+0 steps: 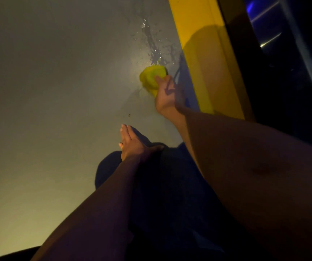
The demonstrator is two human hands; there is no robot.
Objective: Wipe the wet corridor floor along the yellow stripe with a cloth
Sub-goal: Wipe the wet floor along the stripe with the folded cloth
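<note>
One head view shows the right hand (167, 95) clenched on a bunched yellow cloth (152, 77) pressed to the grey floor (57, 91), just beside the yellow stripe (204, 53); the left hand (132, 143) rests flat and empty. Water (152, 44) glistens just ahead, so the stroke probably wants firm pressure, pushed forward parallel to the stripe.

Setting: dimly lit corridor of a building, indicated by a smooth grey floor (57, 91) bordered at right by a painted yellow stripe (207, 59), with a dark railing (268, 23) just beyond it and a water trail (151, 42) glinting on the floor.
</note>
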